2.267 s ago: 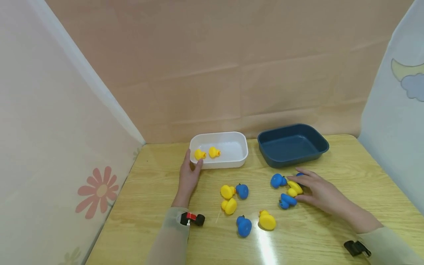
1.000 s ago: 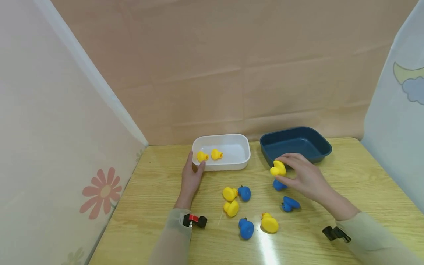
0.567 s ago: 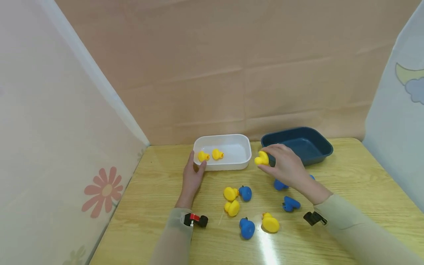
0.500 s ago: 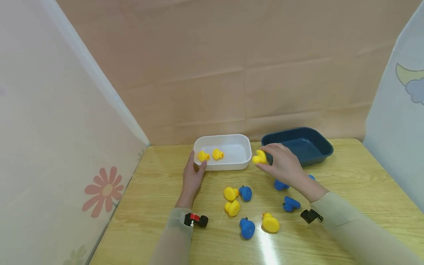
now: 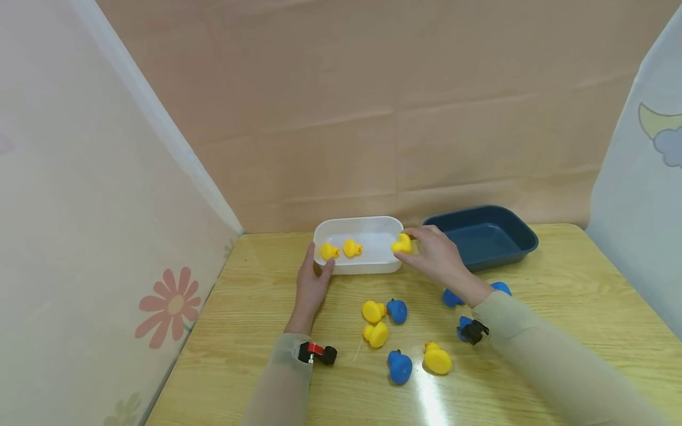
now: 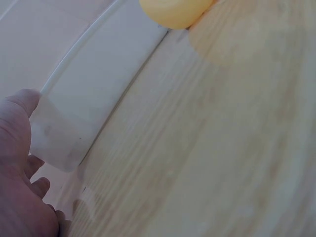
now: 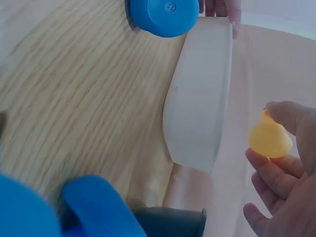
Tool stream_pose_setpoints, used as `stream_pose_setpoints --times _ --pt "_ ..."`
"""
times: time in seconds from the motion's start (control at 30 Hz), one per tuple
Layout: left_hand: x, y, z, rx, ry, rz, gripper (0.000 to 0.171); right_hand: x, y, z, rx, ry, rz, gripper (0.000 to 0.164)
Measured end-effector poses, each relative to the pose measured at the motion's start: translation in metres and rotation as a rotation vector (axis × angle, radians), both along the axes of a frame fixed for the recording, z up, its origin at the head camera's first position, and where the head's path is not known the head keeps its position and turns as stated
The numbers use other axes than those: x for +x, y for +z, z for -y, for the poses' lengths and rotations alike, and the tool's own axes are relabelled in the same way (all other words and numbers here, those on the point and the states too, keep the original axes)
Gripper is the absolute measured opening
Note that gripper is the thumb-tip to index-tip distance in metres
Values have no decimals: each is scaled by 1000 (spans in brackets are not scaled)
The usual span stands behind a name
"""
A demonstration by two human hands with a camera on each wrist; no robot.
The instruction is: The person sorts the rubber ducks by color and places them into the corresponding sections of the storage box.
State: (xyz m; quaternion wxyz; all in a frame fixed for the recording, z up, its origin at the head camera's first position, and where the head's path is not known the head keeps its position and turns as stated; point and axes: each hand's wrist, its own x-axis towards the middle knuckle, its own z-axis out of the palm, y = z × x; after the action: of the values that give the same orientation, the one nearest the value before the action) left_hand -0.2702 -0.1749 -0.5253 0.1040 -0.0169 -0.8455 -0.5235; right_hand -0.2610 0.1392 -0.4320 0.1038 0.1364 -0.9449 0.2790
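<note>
My right hand (image 5: 434,254) pinches a yellow rubber duck (image 7: 270,140) between thumb and fingers, above the right end of a white bin (image 5: 373,269). My left hand (image 5: 313,284) grips the bin's near left corner; in the left wrist view its thumb (image 6: 27,100) lies at the rim. Inside the bin sit two yellow ducks, the left duck (image 5: 328,251) near the left hand and another duck (image 5: 351,248) beside it. On the table in front lie more yellow ducks, such as one duck (image 5: 437,359), and several blue ducks, such as one duck (image 5: 399,368).
A dark blue bin (image 5: 495,260) stands right of the white one. Blue ducks lie in front of it, one a blue duck (image 5: 501,287), partly hidden by my right arm. A brown backdrop (image 5: 330,118) closes off the wooden table (image 5: 240,331) behind.
My right hand has picked up a yellow duck from among the blue ones at the right and carried it left, past the dark bin to above the white bin. The left hand stays in place.
</note>
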Motion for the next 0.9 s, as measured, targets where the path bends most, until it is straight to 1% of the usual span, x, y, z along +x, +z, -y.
stream_pose_setpoints --times 0.13,0.5,0.6,0.77,0.9 --pt "1 2 -1 1 0 -5 82 -8 -3 6 -11 6 10 58" --pt "-1 -2 0 3 5 4 82 -29 -13 16 12 3 75 59" --pt "-2 -2 -1 12 3 -12 81 -35 -16 19 26 8 94 60" --pt "-1 -3 -2 7 10 -11 81 -38 -18 22 14 16 124 60" --pt "0 -3 -2 12 3 -11 81 -38 -20 21 11 19 130 67"
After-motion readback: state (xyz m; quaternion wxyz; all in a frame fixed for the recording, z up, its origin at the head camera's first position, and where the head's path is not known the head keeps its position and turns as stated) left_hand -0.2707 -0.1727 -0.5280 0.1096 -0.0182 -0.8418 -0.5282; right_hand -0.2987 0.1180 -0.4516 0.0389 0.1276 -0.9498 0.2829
